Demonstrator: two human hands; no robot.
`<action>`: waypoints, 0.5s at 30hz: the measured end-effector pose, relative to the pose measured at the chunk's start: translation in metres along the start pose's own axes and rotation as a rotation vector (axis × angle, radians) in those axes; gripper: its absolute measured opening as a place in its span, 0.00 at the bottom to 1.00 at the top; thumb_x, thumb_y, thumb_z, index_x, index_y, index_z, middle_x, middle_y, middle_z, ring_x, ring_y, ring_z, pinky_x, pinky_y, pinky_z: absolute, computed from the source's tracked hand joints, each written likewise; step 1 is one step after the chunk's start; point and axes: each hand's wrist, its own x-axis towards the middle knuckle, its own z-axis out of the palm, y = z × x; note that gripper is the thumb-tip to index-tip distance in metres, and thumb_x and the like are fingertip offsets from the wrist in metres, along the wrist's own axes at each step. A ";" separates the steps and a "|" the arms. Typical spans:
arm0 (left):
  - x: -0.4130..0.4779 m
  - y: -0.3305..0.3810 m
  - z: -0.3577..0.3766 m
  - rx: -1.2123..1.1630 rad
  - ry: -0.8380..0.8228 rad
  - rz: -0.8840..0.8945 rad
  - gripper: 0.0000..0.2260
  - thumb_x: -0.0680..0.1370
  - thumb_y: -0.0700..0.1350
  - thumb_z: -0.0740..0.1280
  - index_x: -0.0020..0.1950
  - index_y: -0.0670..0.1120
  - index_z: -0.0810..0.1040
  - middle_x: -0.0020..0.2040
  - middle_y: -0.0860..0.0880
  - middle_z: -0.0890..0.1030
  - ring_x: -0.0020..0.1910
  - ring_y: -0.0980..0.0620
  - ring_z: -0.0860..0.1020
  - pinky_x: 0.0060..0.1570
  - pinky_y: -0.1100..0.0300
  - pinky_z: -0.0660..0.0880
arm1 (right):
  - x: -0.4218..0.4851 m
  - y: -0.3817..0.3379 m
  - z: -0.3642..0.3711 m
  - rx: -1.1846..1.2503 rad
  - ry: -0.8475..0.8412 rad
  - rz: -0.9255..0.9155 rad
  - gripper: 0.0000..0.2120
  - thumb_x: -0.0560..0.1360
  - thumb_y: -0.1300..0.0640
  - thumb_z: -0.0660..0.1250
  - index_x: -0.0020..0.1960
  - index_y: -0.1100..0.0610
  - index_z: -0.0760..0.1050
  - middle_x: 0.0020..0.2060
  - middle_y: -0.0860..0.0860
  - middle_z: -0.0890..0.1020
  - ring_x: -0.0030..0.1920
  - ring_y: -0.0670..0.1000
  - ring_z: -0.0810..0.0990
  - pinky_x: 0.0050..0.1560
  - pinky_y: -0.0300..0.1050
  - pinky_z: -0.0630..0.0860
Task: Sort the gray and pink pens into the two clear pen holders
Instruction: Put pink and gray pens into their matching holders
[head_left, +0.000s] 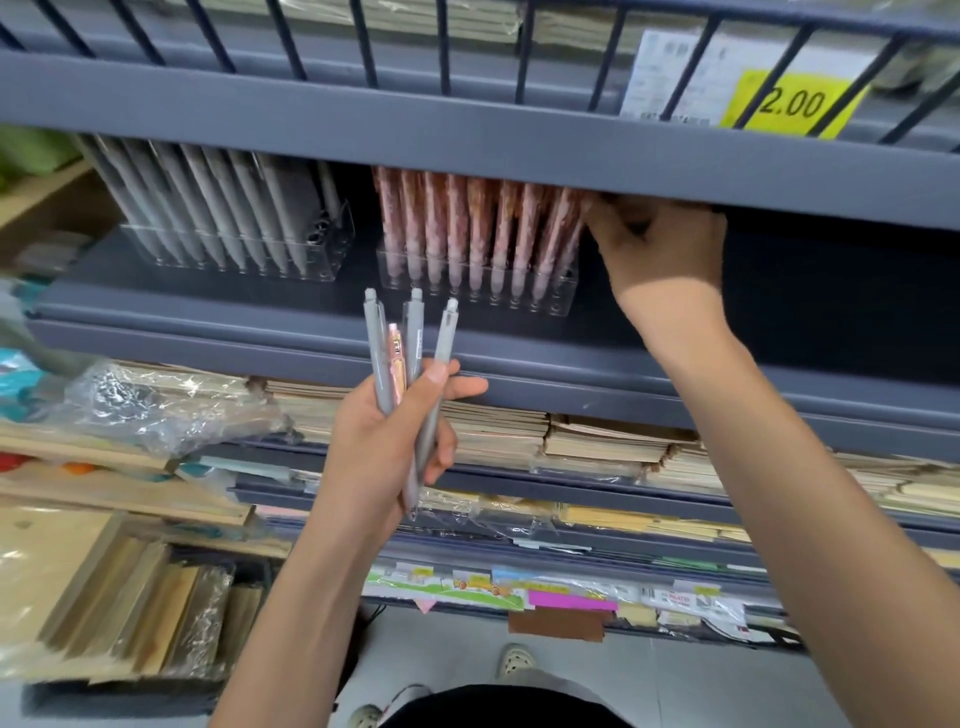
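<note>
Left holder (234, 254), on the shelf (311, 332): a row of stored gray pens (208, 208), tips down, with a few slots apparently free at its right end.

Your left hand (379, 441), in front of the shelf and below the two holders: its fingers are wrapped round a bundle (402, 395) of three gray pens and one pink pen (396, 358), clicker ends up. The pink one sits between two of the grays.

Right holder (478, 291), just beside the first: stored pink pens (467, 223) fill the front row edge to edge.

Your right hand (660, 249): up at the right end of the pink row, fingers (608, 213) curled against the pen tops. The upper shelf edge hides the tips, so I cannot tell whether they pinch a pen or only touch it.

Step in hand, as I judge it: seating or straightening a pink pen at the row's right end. The sort looks well along — four pens left.

Next move calls for a free right hand. Draw one pen from the bundle without loosening the others, then match colour to holder — grays go left, where there seem to be open slots, and the pink needs a gap found first.
</note>
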 end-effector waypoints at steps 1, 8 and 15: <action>-0.001 0.000 -0.001 -0.003 -0.001 0.006 0.17 0.76 0.56 0.69 0.56 0.44 0.79 0.53 0.44 0.86 0.24 0.54 0.73 0.22 0.63 0.69 | 0.002 -0.001 0.001 0.009 -0.014 0.007 0.07 0.75 0.50 0.69 0.40 0.51 0.77 0.32 0.40 0.78 0.44 0.45 0.81 0.53 0.38 0.72; -0.003 0.003 -0.011 -0.015 -0.026 0.022 0.17 0.77 0.53 0.69 0.59 0.43 0.78 0.54 0.45 0.86 0.25 0.55 0.74 0.22 0.63 0.71 | 0.008 -0.005 0.006 -0.034 -0.049 0.092 0.05 0.74 0.51 0.66 0.40 0.50 0.75 0.45 0.55 0.85 0.55 0.60 0.81 0.60 0.50 0.75; -0.007 0.005 -0.026 0.011 -0.042 0.071 0.17 0.82 0.49 0.65 0.60 0.36 0.72 0.53 0.43 0.86 0.23 0.54 0.74 0.22 0.64 0.70 | -0.034 -0.026 0.001 0.199 0.128 0.106 0.08 0.72 0.54 0.69 0.35 0.47 0.75 0.30 0.42 0.81 0.34 0.41 0.78 0.41 0.34 0.72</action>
